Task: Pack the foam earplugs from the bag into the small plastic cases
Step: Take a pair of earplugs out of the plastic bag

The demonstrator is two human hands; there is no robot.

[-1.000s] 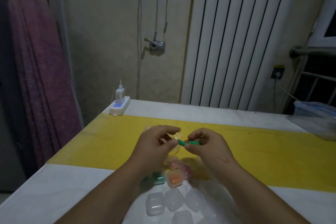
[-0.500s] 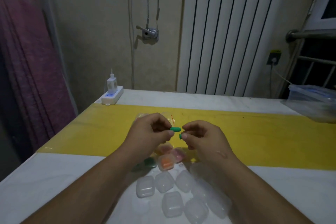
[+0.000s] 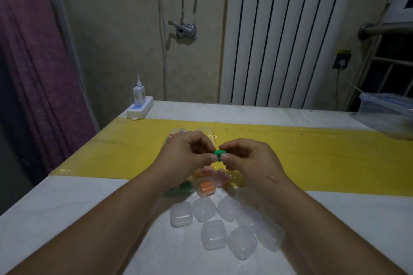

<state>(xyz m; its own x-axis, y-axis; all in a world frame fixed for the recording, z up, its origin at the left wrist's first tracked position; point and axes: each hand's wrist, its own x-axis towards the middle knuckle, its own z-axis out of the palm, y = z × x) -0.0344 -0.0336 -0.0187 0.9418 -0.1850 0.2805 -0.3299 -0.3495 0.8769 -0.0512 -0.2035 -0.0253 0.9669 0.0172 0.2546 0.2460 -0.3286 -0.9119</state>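
Your surface [image 3: 67, 203] has open room left of your left hand [image 3: 186, 155] out to its near-left edge, and bare yellow strip right of your right hand [image 3: 247, 159]. Behind both hands lies the bag [image 3: 178, 133], coloured earplugs inside. Beneath them sit filled cases, one orange [image 3: 206, 187]; nearer you, clear cases [image 3: 213, 233] lie clustered, shut. Both hands meet above the surface, fingertips pinched on the green earplugs [image 3: 219, 154] between them
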